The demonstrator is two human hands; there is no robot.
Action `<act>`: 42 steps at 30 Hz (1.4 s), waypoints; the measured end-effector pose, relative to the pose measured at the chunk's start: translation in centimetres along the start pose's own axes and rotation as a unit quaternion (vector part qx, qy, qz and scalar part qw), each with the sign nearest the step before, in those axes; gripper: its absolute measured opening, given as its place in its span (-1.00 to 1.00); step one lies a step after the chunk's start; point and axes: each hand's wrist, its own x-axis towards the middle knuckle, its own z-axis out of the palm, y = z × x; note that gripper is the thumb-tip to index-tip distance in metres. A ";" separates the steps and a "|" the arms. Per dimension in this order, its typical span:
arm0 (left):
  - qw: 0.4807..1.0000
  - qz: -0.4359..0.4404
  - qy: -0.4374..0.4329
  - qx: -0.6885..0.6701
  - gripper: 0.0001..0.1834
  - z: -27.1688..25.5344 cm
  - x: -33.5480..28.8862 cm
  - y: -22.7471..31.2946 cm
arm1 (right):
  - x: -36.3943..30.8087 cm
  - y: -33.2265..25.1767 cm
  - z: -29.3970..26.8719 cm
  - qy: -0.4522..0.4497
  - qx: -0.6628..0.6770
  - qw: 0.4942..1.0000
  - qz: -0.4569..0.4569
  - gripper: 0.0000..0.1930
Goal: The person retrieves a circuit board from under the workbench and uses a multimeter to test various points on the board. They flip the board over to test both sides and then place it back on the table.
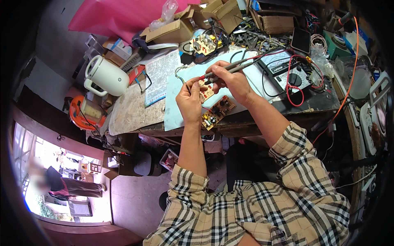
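My left hand is closed in a pinch over the work mat, on the end of a thin wire that curves away behind it. Two test probes are gripped side by side in my right hand, their tips pointing at the left fingertips. Whether the tips touch anything is too small to tell. Beneath the hands, partly covered, is a tan circuit board. A second circuit board, with dense components, lies nearer the table's front edge. Red and black leads connect the probes to an analog multimeter on the right.
Behind the hands sits another circuit board with cables. Cardboard boxes and a heap of small dark parts line the back. A phone lies at back right. On the left are a white kettle and a printed sheet. A person stands beyond the doorway.
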 end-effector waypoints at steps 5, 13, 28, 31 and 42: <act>1.000 0.005 0.003 0.004 -0.81 0.1 0.0 0.1 | 0.0 0.1 0.1 0.014 -0.001 1.000 0.002 -0.73; 0.999 -0.011 0.012 -0.037 -0.78 -0.1 0.1 -0.1 | 0.2 0.2 0.1 0.029 0.020 0.999 0.014 -0.73; 0.998 -0.023 0.043 -0.043 -0.76 -0.2 0.6 -1.2 | 0.4 0.4 -0.3 -0.047 -0.022 0.998 0.020 -0.65; 0.998 0.002 0.051 -0.024 -0.78 0.0 0.4 -1.6 | 0.4 1.2 0.3 -0.080 -0.021 0.995 -0.057 -0.80; 1.000 0.015 0.007 0.020 -0.81 0.2 0.1 -2.2 | -0.2 1.0 0.7 -0.061 -0.103 0.987 -0.104 -0.82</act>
